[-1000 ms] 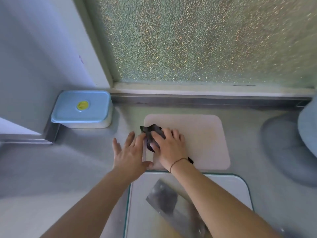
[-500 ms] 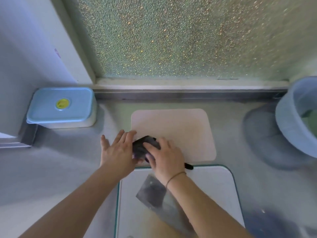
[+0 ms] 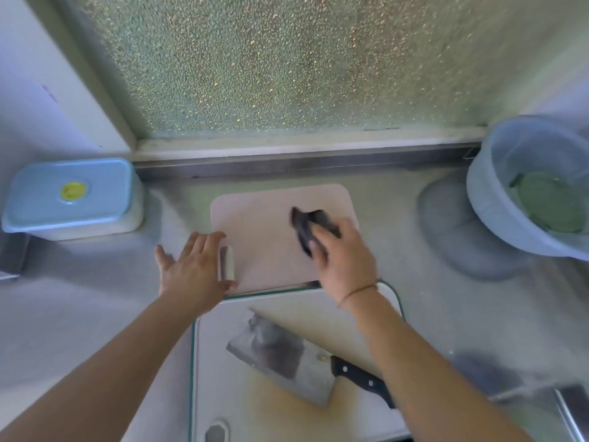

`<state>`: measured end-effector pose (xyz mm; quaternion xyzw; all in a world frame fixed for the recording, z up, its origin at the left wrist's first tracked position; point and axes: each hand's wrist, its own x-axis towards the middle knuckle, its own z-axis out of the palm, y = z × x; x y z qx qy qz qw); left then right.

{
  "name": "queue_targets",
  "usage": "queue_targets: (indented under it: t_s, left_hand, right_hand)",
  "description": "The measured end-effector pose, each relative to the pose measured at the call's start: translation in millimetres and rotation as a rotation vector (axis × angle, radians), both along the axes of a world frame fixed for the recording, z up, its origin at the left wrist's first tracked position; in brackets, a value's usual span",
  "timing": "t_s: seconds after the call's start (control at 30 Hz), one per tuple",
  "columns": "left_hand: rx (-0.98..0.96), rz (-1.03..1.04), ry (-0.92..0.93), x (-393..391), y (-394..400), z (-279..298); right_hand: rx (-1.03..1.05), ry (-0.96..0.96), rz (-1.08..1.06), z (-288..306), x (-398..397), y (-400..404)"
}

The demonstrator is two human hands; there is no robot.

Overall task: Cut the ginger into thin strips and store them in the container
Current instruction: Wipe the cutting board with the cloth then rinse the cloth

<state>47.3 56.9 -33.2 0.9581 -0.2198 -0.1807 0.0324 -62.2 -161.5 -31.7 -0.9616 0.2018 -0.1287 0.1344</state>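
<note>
A pink cutting board lies on the counter below the window. My right hand grips a dark cloth pressed on the board's right half. At the board's left edge my left hand rests flat, fingers straight. A white container with a blue lid stands closed at the far left. A cleaver with a black handle lies on a white board close to me. No ginger is visible.
A pale blue basin holding water and a green item sits at the right. The frosted window and its sill run along the back. A wall corner stands at the left, and a sink edge shows at the lower right.
My right hand has moved the dark cloth from the pink board's left edge to its right half. My left hand stays at the left edge. The view has shifted.
</note>
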Motion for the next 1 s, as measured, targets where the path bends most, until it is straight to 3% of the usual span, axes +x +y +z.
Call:
queue_targets:
  t_s: [0.1,0.17,0.27,0.43,0.53,0.7,0.77,0.83,0.9,1.0]
  left_hand:
    - [0.018,-0.013,0.003,2.2,0.3,-0.6]
    - [0.030,-0.011,0.015,3.4,-1.2,-1.4]
    - [0.064,-0.001,0.014,3.2,-0.9,-3.1]
    - [0.076,0.020,-0.002,-4.7,-6.7,-1.5]
    - [0.052,0.049,-0.011,-7.6,-10.6,-1.6]
    - [-0.268,0.134,-0.153,-48.9,5.4,-11.4]
    - [-0.529,0.138,-0.288,-90.6,14.4,-12.4]
    - [-0.742,0.074,-0.353,-143.8,17.1,-4.9]
    - [-0.878,-0.083,-0.230,-197.7,16.3,1.7]
    - [-0.785,-0.200,0.258,-263.6,8.2,8.1]
  right_hand:
    - [0.046,0.137,0.265,-15.5,22.0,78.1]
    - [0.036,0.209,0.270,-25.5,11.7,80.6]
    - [-0.020,0.229,0.163,-28.9,-23.5,26.2]
    - [-0.017,0.373,-0.243,-28.5,-97.0,-97.0]
    - [0.039,0.313,-0.223,-19.9,-103.2,-119.5]
    - [0.145,0.142,0.112,25.3,-140.9,-64.5]
    - [0.060,0.255,0.242,34.0,-174.9,-27.0]
    - [0.017,0.537,0.306,29.9,-195.5,0.6]
    - [0.046,0.698,0.237,23.1,-202.6,10.4]
    - [0.033,0.711,0.202,23.7,-197.0,11.2]
